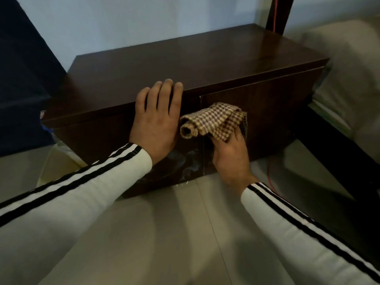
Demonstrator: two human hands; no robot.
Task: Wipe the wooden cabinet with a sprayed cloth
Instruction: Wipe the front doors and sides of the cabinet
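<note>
1. The wooden cabinet (205, 64) is standing low on the tiled floor (205, 233) against a pale wall, and every place below is given from it.
2. The left hand (156, 118) is lying flat over the cabinet's front top edge, above the left door. Its fingers are stretching out straight and released on the top panel, gripping nothing, and the hand seems to be steadying the person.
3. The right hand (230, 155) is grasping the checked cloth (213, 120), with its fingers curling round the lower part. It is working in front of the cabinet's right door, just beside the seam between the two doors.
4. The cloth is sitting bunched and partly rolled, with its upper part against or very near the door face. Whether it is actually pressing on the wood, or whether it is damp, I cannot tell.
5. Pale cloudy smears (185, 161) are showing low on the cabinet's front, on the left door beside the seam. By that sign the front is looking only partly wiped, and the task seems to be somewhere in its middle.
6. The cabinet's top panel is shining evenly, which may mean it is already done, though that is not certain.
7. By my judgement, what is remaining is the smeared lower front and the outer stretches of both doors.
</note>
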